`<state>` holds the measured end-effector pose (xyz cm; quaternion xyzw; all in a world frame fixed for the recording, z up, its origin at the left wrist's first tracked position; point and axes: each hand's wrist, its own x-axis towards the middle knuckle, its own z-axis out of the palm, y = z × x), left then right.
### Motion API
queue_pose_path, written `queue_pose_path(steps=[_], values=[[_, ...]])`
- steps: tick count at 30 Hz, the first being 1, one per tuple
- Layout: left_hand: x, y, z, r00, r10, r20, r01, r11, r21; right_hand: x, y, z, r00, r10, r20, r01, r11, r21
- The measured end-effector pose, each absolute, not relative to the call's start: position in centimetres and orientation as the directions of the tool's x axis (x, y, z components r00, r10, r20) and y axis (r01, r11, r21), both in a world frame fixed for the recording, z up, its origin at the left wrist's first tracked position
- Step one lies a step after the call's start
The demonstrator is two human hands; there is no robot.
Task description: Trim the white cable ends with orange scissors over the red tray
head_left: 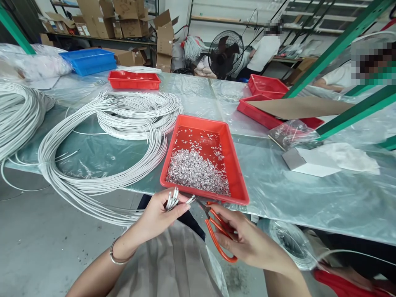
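My left hand (165, 210) is closed around the ends of several white cables (172, 199), with one end pinched forward between thumb and fingers. Orange-handled scissors (216, 234) are in my right hand (239, 235), fingers through and around the grips. Their dark tips meet the pinched cable end. Just beyond both hands, a red tray (239, 181) sits at the table's front edge with a heap of small shiny metal pieces (198, 171) in it. From my left hand the cables run back into a large white coil (62, 177) on the table.
More coiled cable (18, 115) lies at the far left. Behind are a blue bin (89, 62), a small red tray (134, 80) and a black fan (225, 53). Green posts (337, 53), a white box (309, 161) and red trays (267, 84) stand right. Two people are beyond the table.
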<state>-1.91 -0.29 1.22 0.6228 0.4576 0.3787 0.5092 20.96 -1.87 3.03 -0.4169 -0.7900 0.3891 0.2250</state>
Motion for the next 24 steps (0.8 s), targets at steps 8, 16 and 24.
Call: queue_pose_path(steps=[8,16,24], values=[[-1.7,-0.5,1.1,0.281,0.959,-0.020,0.149,-0.023,0.989,20.8,-1.8,3.3,-0.610,0.792,0.014,0.533,0.424,-0.733],[-1.7,0.0,1.4,0.265,0.956,-0.126,-0.009,0.133,0.991,20.8,-1.6,3.9,-0.617,0.786,0.044,0.556,0.475,-0.682],[-2.7,0.1,1.5,0.527,0.835,-0.159,-0.120,0.258,0.959,21.1,-0.9,3.6,-0.663,0.748,0.015,0.502,0.460,-0.732]])
